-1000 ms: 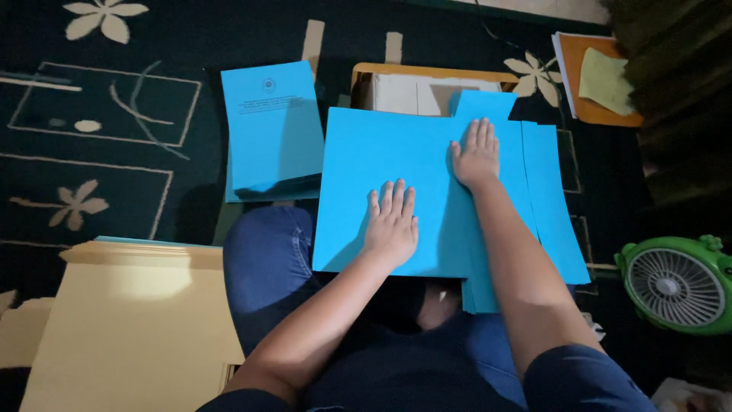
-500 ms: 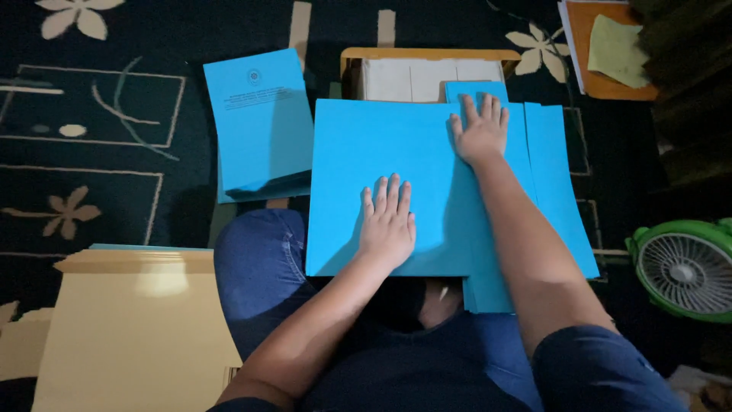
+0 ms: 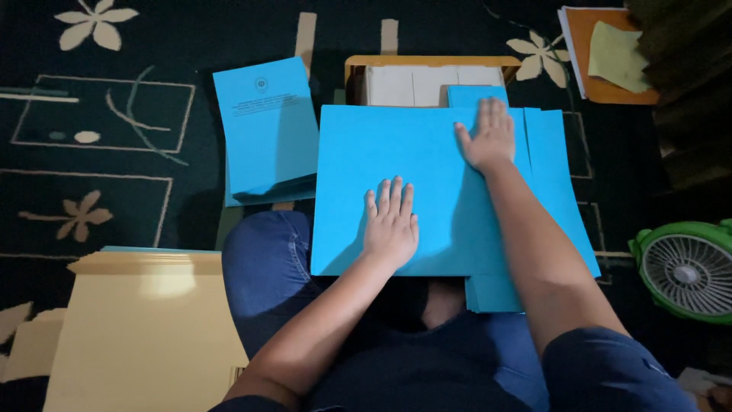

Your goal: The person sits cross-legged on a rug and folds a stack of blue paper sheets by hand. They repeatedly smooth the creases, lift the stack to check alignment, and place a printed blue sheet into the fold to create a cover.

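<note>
Head view of a seated person working over crossed legs on a dark flowered carpet [image 3: 114,99]. Both hands are lying flat and open, grasping nothing. The left hand [image 3: 391,221] is pressing, palm down, on the lower middle of a large blue sheet [image 3: 396,152]; the right hand [image 3: 488,137] is pressing on the sheet's upper right part, fingers spread toward the far edge. The sheet is resting across the person's lap, on top of a pile of blue sheets [image 3: 557,191] whose edges are showing at its right side and below it.

The step in hand appears to be flattening or creasing the top sheet, judging from the two flat palms; whether a fold is already lying under them cannot be told. The next move is likely calling for an even slide of the palms while the sheet is being kept square on the pile.

A stack of printed blue covers [image 3: 267,126] is lying just to the left, an open box [image 3: 427,76] beyond the sheet, cream folders [image 3: 145,336] at the lower left, a green fan [image 3: 686,271] at the right.
</note>
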